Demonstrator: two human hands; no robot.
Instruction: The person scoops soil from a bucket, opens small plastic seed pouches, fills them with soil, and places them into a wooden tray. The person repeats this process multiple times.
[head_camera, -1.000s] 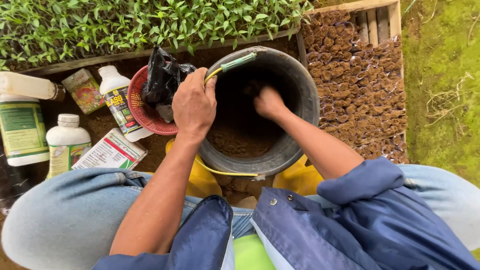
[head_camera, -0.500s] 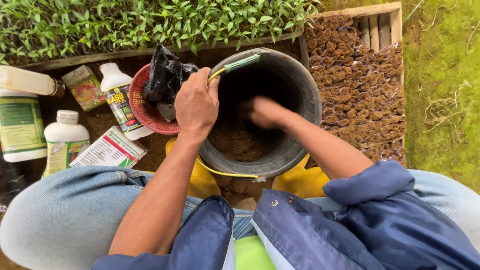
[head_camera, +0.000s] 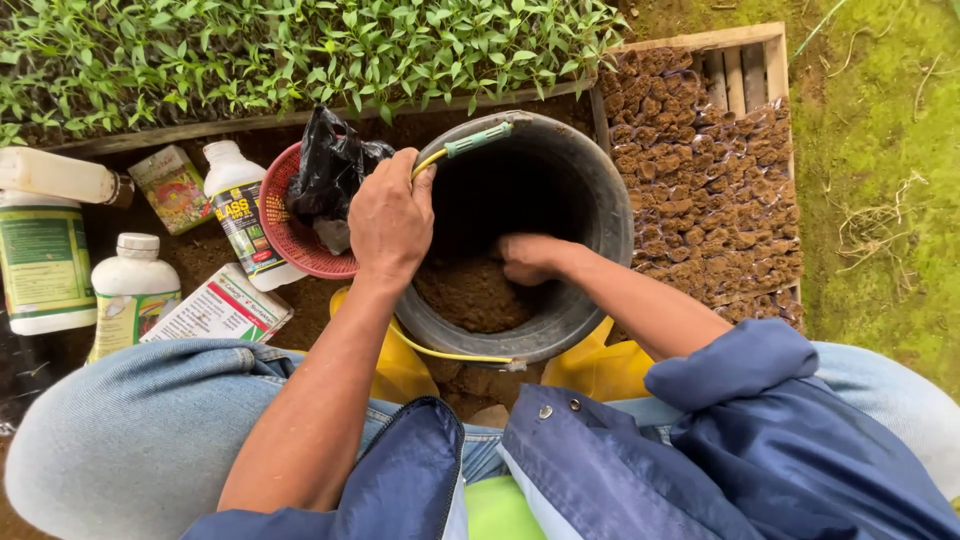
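Observation:
A dark grey bucket (head_camera: 600, 190) holding brown soil (head_camera: 470, 295) sits between my knees, with a yellow wire handle and green grip (head_camera: 478, 141). My left hand (head_camera: 390, 222) grips the bucket's left rim and part of the handle. My right hand (head_camera: 528, 258) is down inside the bucket, fingers curled in the soil. A red mesh basket (head_camera: 290, 235) with a black plastic bag (head_camera: 330, 165) in it stands just left of the bucket, touching my left hand's knuckles.
White bottles (head_camera: 130, 285) (head_camera: 240, 215) and small packets (head_camera: 222, 310) lie at left. Green seedlings (head_camera: 300, 45) fill the tray along the top. A wooden tray of brown soil plugs (head_camera: 710, 180) is at right, with mossy ground (head_camera: 890, 150) beyond. Yellow boots (head_camera: 600, 365) show under the bucket.
My right hand has moved from the bucket's upper middle down and left into the soil. My left hand keeps its grip on the rim. The bucket has tilted slightly.

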